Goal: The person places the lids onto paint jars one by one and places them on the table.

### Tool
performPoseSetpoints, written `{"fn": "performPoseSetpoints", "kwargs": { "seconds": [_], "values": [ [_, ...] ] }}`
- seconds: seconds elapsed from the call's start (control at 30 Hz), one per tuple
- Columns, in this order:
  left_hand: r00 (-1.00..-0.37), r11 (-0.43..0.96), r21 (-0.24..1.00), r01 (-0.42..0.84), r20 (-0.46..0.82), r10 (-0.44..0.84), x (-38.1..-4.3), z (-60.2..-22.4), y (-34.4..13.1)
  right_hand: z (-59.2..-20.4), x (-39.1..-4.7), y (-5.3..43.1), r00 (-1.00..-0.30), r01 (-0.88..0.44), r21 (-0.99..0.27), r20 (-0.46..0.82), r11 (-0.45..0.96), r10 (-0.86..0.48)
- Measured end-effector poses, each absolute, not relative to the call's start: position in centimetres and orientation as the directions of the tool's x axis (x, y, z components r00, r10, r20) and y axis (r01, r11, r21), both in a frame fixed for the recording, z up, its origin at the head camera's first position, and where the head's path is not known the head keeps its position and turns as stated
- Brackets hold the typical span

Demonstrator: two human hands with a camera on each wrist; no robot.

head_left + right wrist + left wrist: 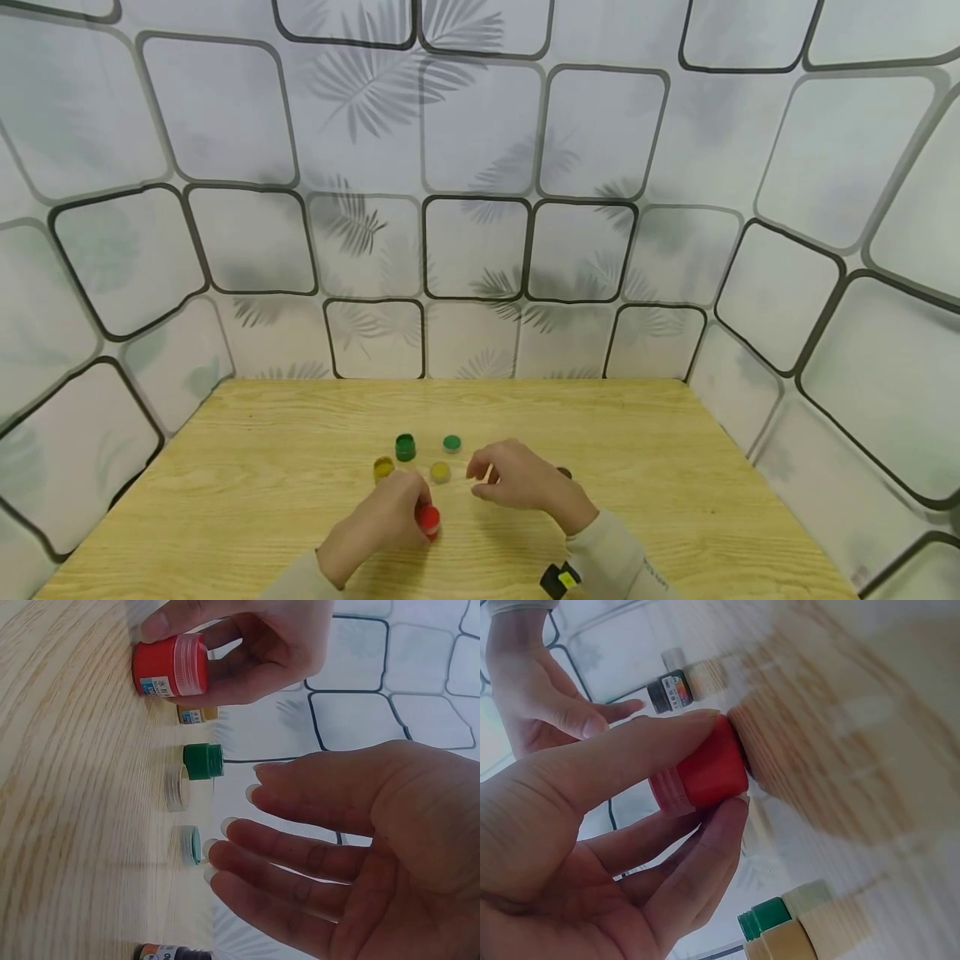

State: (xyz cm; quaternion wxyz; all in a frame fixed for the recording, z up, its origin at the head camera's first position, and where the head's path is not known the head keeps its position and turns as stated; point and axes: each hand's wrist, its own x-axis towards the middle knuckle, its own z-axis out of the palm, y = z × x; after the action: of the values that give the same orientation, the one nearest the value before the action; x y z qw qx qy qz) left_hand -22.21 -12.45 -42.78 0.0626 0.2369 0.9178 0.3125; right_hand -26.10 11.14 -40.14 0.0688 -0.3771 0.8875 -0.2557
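My left hand [386, 512] grips a small red paint jar [429, 521] between thumb and fingers, close over the table. A ridged, see-through lid is on the jar [169, 667], as the right wrist view shows. My right hand [517, 477] is held above the table, fingers loosely bent with nothing between them. Nearest its fingertips lies a yellow-tinted lid [440, 472]; a green-tinted lid [452, 443] lies farther back. Behind my left hand stand an uncapped yellow paint jar [383, 468] and an uncapped green paint jar [405, 447].
A dark paint jar with a label [670, 691] stands on the right, mostly hidden behind my right wrist in the head view. The wooden table [300, 417] is bordered by patterned curtain-like walls [480, 250] at the back and both sides.
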Motion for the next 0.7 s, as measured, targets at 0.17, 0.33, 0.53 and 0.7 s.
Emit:
{"fn": "performPoseSetpoints", "kwargs": {
  "seconds": [0.17,0.33,0.53,0.7],
  "values": [
    [-0.886,0.707,0.600,0.374,0.007,0.463,-22.2,-42.7,-12.5,-40.2,-26.2,11.1,-0.704,-0.634,-0.504,0.062,0.587,-0.707],
    [-0.886,0.709,0.605,0.361,-0.015,0.464,-22.0,-42.0,-12.8,-40.4,-26.3,10.9,-0.703,-0.636,-0.494,0.056,0.593,-0.709],
    [-0.910,0.729,0.603,0.325,-0.011,0.415,-21.9,-40.4,-13.5,-40.5,-26.3,10.8,-0.705,-0.632,-0.492,0.044,0.599,-0.708],
    [-0.940,0.765,0.565,0.308,0.057,0.336,-22.1,-39.3,-14.5,-40.7,-26.1,10.8,-0.710,-0.623,-0.496,0.033,0.605,-0.704]
  ]
}}
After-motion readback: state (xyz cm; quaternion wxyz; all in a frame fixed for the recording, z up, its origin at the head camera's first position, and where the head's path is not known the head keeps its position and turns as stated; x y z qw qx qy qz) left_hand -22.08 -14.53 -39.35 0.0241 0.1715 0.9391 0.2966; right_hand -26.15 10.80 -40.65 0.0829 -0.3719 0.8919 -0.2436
